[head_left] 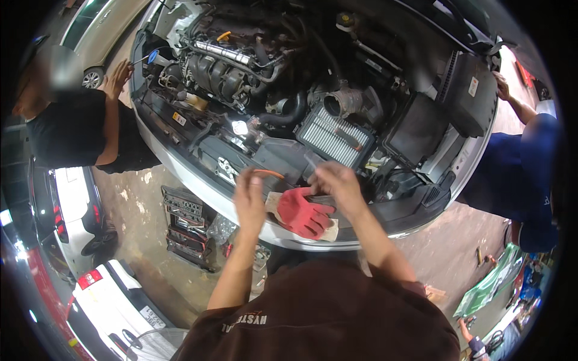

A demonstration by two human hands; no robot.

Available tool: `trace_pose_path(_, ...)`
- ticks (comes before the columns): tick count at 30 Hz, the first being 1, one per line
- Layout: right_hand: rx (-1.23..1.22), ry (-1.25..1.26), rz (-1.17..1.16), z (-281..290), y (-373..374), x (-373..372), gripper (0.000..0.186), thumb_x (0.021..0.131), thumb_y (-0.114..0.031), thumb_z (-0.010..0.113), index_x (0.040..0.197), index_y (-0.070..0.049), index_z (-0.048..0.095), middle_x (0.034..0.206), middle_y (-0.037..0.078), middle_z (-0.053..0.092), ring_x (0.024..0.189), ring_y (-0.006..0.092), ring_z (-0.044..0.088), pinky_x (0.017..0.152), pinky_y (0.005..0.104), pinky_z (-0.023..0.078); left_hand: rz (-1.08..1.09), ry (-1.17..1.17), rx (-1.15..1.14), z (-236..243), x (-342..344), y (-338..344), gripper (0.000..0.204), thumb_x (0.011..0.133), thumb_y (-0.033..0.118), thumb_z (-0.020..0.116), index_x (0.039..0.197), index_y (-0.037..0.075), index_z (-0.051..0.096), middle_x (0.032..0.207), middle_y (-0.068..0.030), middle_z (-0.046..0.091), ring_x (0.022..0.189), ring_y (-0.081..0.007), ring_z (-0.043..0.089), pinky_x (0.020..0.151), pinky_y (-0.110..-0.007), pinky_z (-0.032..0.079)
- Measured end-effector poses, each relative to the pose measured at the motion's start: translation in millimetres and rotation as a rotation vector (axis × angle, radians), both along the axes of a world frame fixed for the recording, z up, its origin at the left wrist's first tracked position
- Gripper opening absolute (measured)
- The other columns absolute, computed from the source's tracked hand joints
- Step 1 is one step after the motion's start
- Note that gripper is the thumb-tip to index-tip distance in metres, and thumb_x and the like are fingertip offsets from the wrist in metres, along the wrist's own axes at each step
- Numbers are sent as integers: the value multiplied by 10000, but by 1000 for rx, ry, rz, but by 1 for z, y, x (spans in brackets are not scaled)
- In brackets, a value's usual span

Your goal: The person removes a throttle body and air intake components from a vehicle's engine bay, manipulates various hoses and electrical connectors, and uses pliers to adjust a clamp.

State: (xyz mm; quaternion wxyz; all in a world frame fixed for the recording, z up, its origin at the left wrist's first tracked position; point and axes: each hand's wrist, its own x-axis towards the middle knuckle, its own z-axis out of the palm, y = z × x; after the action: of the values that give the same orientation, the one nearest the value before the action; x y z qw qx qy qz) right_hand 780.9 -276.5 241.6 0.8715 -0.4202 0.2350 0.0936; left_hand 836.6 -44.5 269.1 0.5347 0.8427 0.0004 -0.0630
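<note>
Left hand (250,195) pinches an orange-handled tool (268,174); right hand (337,183) looks closed on something I can't make out. Red glove (304,213) just below both could slide off the bumper (385,225).

We stood at six o'clock of the open engine bay (301,78), both hands over its front edge. Our left hand (249,201) sat at nine o'clock of the glove (304,212), which lay on the front panel (397,218); our right hand (337,183) hovered at one o'clock of it. The air filter (334,139) lay just behind our right hand, the engine (223,72) farther back toward eleven. A tool tray (185,225) lay on the floor (138,234) at eight o'clock.
</note>
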Motion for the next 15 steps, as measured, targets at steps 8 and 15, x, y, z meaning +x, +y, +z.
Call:
trace_pose_path(8,-88,79,-103,-92,11,131,208,1027,-147,624,1095,48,647,896,119,713,745,169,695,661,291,566,-19,13,67,-27,99,-12,272,1069,152,565,1201,-66,662,1038,-160,746,947,-210,722,862,-321,552)
trace_pose_path(15,-462,213,-222,-155,18,171,252,979,-175,658,1082,52,697,856,150,737,744,233,720,694,347,564,-568,-218,935,-162,238,-99,358,938,294,714,1062,-37,657,1069,-227,724,1019,-400,707,918,-460,564)
